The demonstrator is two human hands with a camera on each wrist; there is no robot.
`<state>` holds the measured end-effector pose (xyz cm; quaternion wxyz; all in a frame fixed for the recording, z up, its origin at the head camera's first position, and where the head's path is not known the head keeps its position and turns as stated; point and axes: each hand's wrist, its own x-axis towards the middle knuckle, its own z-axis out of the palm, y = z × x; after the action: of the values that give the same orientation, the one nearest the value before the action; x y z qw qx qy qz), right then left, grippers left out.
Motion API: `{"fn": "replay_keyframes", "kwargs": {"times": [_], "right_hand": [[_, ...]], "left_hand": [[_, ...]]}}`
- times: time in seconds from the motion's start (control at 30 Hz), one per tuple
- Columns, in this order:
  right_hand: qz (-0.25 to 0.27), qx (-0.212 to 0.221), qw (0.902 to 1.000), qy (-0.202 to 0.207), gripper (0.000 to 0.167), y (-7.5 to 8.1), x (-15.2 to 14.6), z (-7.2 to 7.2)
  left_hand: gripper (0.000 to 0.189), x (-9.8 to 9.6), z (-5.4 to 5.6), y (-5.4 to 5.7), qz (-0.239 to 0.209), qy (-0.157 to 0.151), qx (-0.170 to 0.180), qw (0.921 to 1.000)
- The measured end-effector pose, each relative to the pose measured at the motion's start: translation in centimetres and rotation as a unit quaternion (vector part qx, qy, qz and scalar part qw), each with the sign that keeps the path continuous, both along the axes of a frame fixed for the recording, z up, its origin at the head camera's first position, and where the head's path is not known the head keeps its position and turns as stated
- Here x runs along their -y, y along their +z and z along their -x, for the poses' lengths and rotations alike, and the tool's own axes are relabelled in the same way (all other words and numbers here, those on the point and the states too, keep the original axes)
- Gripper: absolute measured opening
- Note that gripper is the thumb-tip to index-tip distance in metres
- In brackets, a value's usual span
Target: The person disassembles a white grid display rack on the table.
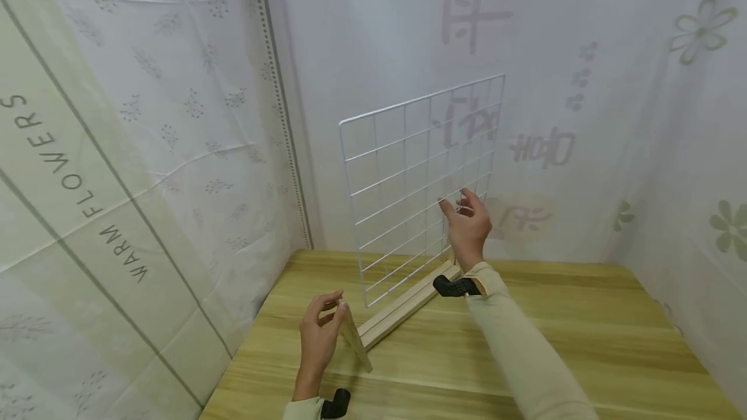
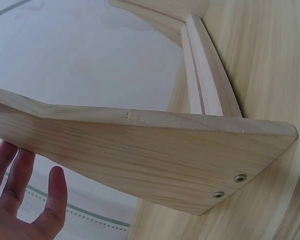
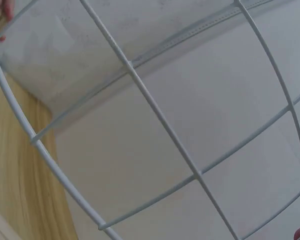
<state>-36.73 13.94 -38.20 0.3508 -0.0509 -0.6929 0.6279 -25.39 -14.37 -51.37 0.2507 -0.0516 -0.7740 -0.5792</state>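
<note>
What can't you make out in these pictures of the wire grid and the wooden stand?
- Right hand on the wire grid: head view shows only its back, so the grip is hidden; right wrist view shows just fingertips at the edges.
- Wooden foot: its far end is cut off by the left wrist frame.
- Grid's seating in the wooden stand: too small to tell.

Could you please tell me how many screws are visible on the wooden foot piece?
2: both sit near the right end of the wooden foot, one screw upper right, the other lower left. Others may be hidden.
</note>
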Motion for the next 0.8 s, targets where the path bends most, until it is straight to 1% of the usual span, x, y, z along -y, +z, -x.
{"fn": "replay_keyframes", "kwargs": {"times": [0.13,0.23,0.3,0.43,0.6,0.8], "right_hand": [[-0.027,-0.011,0.9995,-0.014,0.054,-0.6,-1.4,-0.4],[-0.044,-0.026,0.9984,-0.024,0.053,-1.2,-2.6,-0.8],[-0.062,-0.029,0.9973,-0.029,0.052,-1.6,-3.3,-1.0],[-0.103,-0.019,0.9942,-0.027,0.052,-2.5,-4.7,-1.3],[-0.157,-0.006,0.9874,-0.014,0.052,-4.0,-6.4,-1.5],[-0.194,0.004,0.9806,-0.024,0.052,-5.8,-8.6,-1.6]], "left_hand": [[0.023,0.1,0.1,-0.2,-0.001,0.007,0.002,1.0],[0.025,0.2,0.3,-0.4,-0.01,0.004,0.0,0.9999],[0.026,0.2,0.4,-0.6,-0.015,0.001,0.0,0.9999],[0.024,0.1,0.4,-0.3,-0.014,-0.004,-0.002,0.9999],[0.022,0.1,0.2,-0.1,-0.019,-0.015,-0.002,0.9997],[0.022,0.0,0.3,-0.1,-0.026,-0.025,0.003,0.9993]]}}
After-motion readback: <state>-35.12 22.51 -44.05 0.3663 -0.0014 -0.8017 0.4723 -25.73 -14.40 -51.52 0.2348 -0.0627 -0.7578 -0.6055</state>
